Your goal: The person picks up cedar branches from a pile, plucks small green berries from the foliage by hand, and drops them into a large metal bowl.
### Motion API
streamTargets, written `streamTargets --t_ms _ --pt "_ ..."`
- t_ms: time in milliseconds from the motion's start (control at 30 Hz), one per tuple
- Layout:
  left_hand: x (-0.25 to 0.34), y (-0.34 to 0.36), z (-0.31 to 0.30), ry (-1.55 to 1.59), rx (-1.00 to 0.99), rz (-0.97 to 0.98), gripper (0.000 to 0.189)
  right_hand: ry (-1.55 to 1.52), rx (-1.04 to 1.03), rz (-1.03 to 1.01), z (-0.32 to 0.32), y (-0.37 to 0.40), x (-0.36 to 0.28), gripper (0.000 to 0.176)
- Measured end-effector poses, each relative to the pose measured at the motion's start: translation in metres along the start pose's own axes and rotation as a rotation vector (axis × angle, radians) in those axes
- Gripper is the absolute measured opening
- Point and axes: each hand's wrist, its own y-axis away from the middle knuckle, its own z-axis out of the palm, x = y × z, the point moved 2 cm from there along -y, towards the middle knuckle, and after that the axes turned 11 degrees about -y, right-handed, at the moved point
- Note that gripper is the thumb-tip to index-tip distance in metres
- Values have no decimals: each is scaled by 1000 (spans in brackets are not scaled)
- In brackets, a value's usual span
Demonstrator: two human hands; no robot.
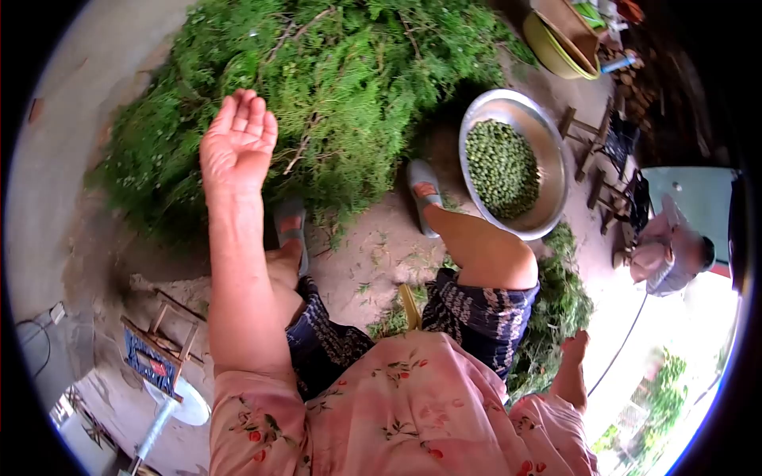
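Note:
My left hand [238, 147] is held out palm up above a large heap of cut green conifer branches [341, 103]. Its fingers are stretched with a slight curl, and nothing lies in the palm. Off to the right, the end of my right arm [575, 349] shows beside my knee; its fingers cannot be made out. A wide metal basin [552, 170] stands by my right knee, partly filled with small round green pods or berries [502, 168].
More cut greenery [559, 289] lies right of my leg. A yellow-green tub [548, 51] stands at the upper right. Small stools [591, 135] are near it, and a person [671, 246] is beyond. Another small stool [163, 353] stands lower left.

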Motion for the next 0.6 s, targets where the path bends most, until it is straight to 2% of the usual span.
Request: streamTargets --t_ms 33,67,100,133,167,200,233,267,300,333,400,467,533,600 --pt "2 0 -1 4 9 13 11 -143 9 232 26 4 -8 14" --pt "3 0 -2 7 19 24 11 -126 -231 11 72 44 -32 18" --pt "5 1 -1 18 46 23 11 -109 -442 17 129 104 -78 21" --pt "7 2 -1 23 63 36 10 -230 -672 -1 173 114 -92 20" --pt "9 2 -3 28 81 49 10 -46 -538 -67 232 167 -131 15" --pt "10 1 -5 49 54 46 12 -75 -752 -51 283 195 -152 22" --pt "12 1 -9 70 30 44 14 -102 -825 -86 328 250 -179 19" --pt "14 1 -11 72 12 55 13 -69 -1124 -66 368 261 -188 16" --pt "16 1 -11 73 33 59 13 42 -956 -71 402 326 -209 20" --pt "18 2 -10 73 56 69 12 109 -1109 -115 431 358 -214 25" --pt "22 5 -8 75 83 88 12 242 -1292 -118 476 439 -211 27" --pt "25 7 -9 83 113 107 10 344 -1517 -29 507 498 -180 29" --pt "29 9 -11 91 125 121 11 319 -1614 87 516 545 -140 26" --pt "32 9 -13 110 137 125 11 344 -1558 329 533 581 -83 28"
